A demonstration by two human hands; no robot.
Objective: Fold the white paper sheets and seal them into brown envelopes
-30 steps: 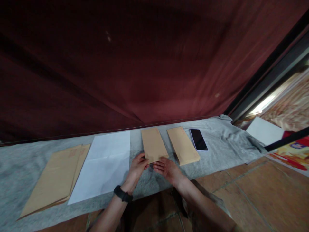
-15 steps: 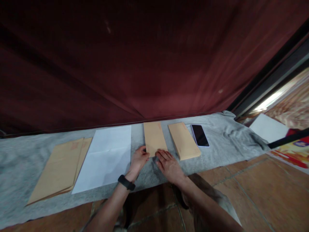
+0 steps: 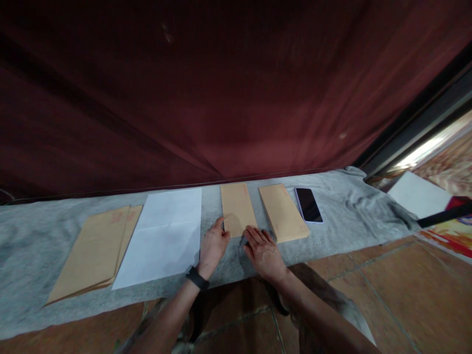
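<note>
A narrow brown paper envelope (image 3: 238, 209) lies flat on grey cloth in front of me. My left hand (image 3: 214, 246), a dark band at its wrist, touches the envelope's lower left edge, index finger and thumb apart. My right hand (image 3: 263, 248) rests with fingers stretched out by the lower right corner. Right of it lies a small stack of similar brown envelopes (image 3: 283, 211). On the left is a white paper sheet (image 3: 162, 236) with a crease across it, partly beside larger brown envelopes (image 3: 90, 250) lying overlapped.
A phone (image 3: 309, 205) with a dark screen lies right of the envelope stack. The grey cloth (image 3: 342, 211) runs along a dark red curtain (image 3: 221, 123). A dark metal frame (image 3: 413, 113) and white board (image 3: 424, 194) stand at the right. Tiled floor (image 3: 398, 285) shows in front.
My left index finger has moved up along the envelope's left edge, away from the thumb. My right fingers have slid slightly right. The view has shifted a little.
</note>
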